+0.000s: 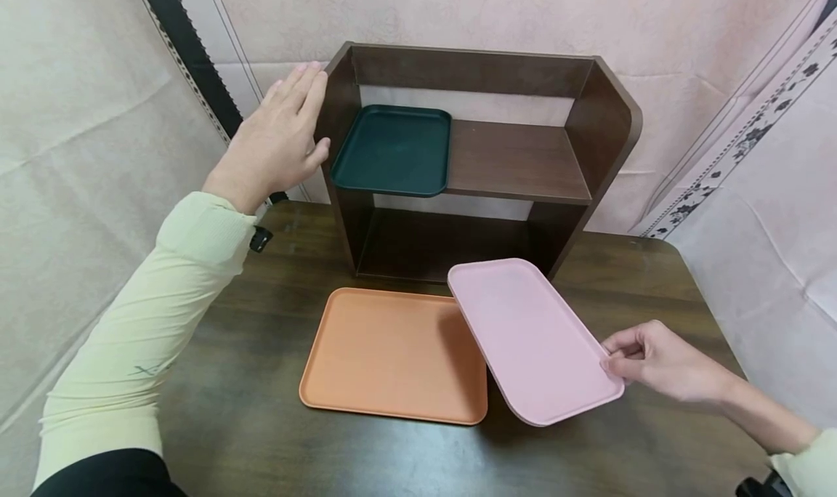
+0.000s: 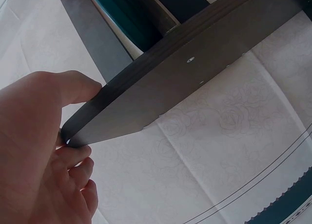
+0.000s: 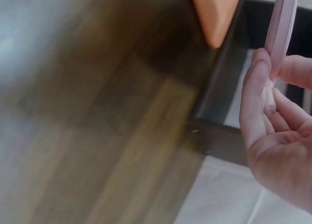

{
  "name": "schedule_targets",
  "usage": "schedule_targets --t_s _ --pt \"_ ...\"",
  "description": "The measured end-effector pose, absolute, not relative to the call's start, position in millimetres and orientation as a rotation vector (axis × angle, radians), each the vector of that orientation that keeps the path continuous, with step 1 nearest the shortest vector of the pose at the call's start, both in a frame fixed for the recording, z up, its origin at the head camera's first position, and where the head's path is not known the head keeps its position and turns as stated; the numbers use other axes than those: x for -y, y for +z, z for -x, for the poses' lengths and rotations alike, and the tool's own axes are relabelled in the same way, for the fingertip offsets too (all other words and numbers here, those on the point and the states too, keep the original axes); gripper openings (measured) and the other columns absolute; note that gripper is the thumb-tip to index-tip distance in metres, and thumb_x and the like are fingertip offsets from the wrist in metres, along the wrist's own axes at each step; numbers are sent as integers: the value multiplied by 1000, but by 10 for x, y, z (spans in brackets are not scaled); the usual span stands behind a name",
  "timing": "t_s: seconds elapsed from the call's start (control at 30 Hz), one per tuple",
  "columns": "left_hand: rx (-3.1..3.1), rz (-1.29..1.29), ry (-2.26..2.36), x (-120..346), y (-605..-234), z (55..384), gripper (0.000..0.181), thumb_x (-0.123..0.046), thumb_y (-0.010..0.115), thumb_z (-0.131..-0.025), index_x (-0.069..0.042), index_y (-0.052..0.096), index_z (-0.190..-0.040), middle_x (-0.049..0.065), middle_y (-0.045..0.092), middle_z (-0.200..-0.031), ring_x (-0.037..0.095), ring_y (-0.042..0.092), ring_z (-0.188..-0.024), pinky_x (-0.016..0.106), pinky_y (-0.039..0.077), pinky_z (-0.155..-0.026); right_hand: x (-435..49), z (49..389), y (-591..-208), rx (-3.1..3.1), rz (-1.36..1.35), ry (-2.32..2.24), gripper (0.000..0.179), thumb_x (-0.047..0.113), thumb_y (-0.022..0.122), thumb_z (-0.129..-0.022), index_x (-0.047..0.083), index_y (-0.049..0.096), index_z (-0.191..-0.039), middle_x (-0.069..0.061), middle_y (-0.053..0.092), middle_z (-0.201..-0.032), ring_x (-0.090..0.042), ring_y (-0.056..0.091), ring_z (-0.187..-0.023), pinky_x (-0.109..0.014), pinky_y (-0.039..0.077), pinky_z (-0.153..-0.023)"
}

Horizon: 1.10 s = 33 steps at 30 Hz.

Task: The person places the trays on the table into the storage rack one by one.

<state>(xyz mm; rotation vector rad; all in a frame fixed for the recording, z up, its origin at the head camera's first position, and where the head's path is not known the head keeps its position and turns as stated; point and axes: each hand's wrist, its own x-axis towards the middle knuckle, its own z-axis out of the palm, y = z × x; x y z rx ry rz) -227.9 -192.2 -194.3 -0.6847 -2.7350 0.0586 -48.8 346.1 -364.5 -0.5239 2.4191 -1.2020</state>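
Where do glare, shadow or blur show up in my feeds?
Head: pale glare on the near table, a dark shadow on the orange tray beside the pink tray; left wrist: the shelf panel looks dim; right wrist: table grain blurred, with bright glare at the left edge.

Pink tray [image 1: 530, 341], raised (askew), brown shelf [image 1: 513, 159], upright

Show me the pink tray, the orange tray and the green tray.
Pink tray [image 1: 532, 341]: head view, middle of its flat face.
Orange tray [image 1: 389, 355]: head view, middle of its flat face.
Green tray [image 1: 396, 150]: head view, middle of its flat face.
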Motion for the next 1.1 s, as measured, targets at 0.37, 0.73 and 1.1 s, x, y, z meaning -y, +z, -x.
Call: schedule_targets --t_s 0.37,0.73,1.1 --pt "2741 676 47 1915 -1959 2283 80 -28 45 -110 2 -1 -168 18 -3 -179 37 0 -167 52 3 -137 -3352 436 -3159 -2529 520 -1122 15 -1 63 -98 -3 76 -106 5 79 -83 -2 71 -74 -23 58 -64" --pt "2742 693 51 1870 -1934 2256 79 -28 44 -110 3 -1 -168 19 -2 -179 38 1 -167 52 4 -137 -3328 376 -2707 -2705 370 -1036 15 3 68 -97 2 78 -108 7 80 -81 -5 72 -74 -19 54 -66" --pt "2746 698 42 1835 -1947 2261 80 -28 44 -110 3 -1 -168 19 -2 -179 38 0 -167 52 4 -137 -3281 613 -2362 -2769 181 -1027 23 8 72 -97 -6 76 -115 9 80 -81 -6 72 -71 -20 60 -66"
